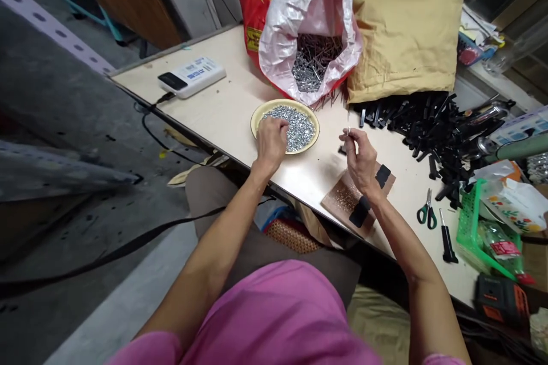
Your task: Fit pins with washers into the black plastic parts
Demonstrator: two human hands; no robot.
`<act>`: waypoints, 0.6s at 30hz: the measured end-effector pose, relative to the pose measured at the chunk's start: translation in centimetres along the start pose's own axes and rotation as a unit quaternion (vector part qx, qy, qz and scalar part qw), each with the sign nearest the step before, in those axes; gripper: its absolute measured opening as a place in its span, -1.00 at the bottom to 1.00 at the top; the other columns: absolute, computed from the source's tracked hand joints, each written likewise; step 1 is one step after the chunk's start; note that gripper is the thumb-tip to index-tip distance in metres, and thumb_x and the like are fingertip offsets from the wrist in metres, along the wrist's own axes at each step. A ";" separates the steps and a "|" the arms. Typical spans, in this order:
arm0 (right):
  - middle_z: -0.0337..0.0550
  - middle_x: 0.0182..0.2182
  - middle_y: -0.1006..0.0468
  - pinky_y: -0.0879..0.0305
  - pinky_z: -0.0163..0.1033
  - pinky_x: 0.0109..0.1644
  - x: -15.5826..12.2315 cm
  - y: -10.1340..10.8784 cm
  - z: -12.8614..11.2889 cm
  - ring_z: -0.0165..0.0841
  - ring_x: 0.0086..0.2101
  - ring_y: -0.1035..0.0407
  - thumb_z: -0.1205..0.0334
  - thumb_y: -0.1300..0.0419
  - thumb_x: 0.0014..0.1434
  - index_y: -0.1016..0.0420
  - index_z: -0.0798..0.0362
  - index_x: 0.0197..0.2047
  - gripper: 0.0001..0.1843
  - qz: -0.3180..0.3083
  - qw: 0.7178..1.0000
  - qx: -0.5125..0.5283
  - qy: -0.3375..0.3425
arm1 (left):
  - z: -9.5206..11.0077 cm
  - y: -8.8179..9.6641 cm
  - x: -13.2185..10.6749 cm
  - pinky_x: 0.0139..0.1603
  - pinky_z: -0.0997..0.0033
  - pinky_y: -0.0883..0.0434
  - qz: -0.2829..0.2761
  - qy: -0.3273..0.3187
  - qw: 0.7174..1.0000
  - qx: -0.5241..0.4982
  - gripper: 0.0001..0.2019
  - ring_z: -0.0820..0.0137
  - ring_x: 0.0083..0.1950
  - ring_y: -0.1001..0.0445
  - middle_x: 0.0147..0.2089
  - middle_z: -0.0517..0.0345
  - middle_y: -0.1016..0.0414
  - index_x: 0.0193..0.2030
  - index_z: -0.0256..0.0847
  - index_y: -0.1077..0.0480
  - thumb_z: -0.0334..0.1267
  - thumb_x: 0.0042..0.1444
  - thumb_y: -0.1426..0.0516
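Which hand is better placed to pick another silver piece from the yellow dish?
Left, likely. The left hand is on the silver pieces in the yellow dish; the right hand is apart, pinching a small metal part.

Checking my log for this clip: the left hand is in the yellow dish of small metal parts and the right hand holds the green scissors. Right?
Not quite. The head view shows the left hand in the yellow dish of small metal parts, but the right hand pinches a small metal piece; the green scissors lie untouched on the table.
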State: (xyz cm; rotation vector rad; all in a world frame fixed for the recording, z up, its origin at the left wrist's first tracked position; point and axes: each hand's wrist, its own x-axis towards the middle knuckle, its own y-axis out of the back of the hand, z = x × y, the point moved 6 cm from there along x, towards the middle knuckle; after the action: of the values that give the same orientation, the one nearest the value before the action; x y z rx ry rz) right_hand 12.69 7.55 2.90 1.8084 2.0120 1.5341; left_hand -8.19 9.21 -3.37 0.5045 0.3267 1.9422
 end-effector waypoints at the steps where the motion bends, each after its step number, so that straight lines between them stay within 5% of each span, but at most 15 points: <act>1: -0.15 -0.25 -0.44 -0.39 -0.13 -0.11 -0.1 0.3 -0.8 -0.36 -0.22 -0.38 0.15 0.09 0.36 -0.38 0.01 -0.02 -0.71 0.000 1.000 0.004 -0.012 | 0.6 0.3 -0.4 0.07 0.16 -0.31 0.008 0.014 0.998 -0.053 -0.84 0.29 -0.12 -0.42 -0.27 0.05 -0.48 -0.29 -0.30 -0.47 -0.36 0.05 -0.08; 4: -0.17 -0.33 -0.39 -0.38 -0.21 -0.23 -1.0 0.8 -3.5 -0.37 -0.31 -0.34 0.19 0.00 0.32 -0.48 0.00 -0.06 -0.74 -0.021 1.000 -0.004 -0.021 | 2.3 -0.5 -2.4 -0.20 0.33 -0.41 -0.041 0.101 0.957 -0.268 -0.79 0.44 -0.35 -0.41 -0.37 0.14 -0.48 -0.27 -0.32 -0.48 -0.22 0.00 -0.18; 10: -0.19 -0.40 -0.33 -0.34 -0.28 -0.31 -3.6 1.5 -5.0 -0.40 -0.39 -0.30 0.30 0.00 0.29 -0.49 -0.05 0.01 -0.69 -0.002 0.999 -0.015 -0.050 | 4.9 -4.7 -7.0 -0.36 0.51 -0.40 -0.159 0.236 0.798 -0.531 -0.75 0.57 -0.47 -0.37 -0.48 0.21 -0.45 -0.41 -0.32 -0.48 -0.24 -0.23 -0.36; 18: -0.20 -0.43 -0.27 -0.29 -0.33 -0.38 -5.0 3.0 -5.2 -0.41 -0.44 -0.25 0.36 0.02 0.27 -0.51 0.00 -0.01 -0.67 0.038 0.995 -0.091 -0.029 | 6.8 -5.5 -8.6 -0.41 0.64 -0.40 -0.171 0.284 0.728 -0.599 -0.79 0.63 -0.50 -0.37 -0.53 0.27 -0.42 -0.44 -0.33 -0.46 -0.36 -0.24 -0.38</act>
State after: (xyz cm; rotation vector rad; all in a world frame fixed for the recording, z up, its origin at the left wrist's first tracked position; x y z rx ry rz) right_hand 13.43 0.03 4.79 1.8560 1.7345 1.6048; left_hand 2.57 3.65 -1.62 -0.9606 -0.4651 1.4855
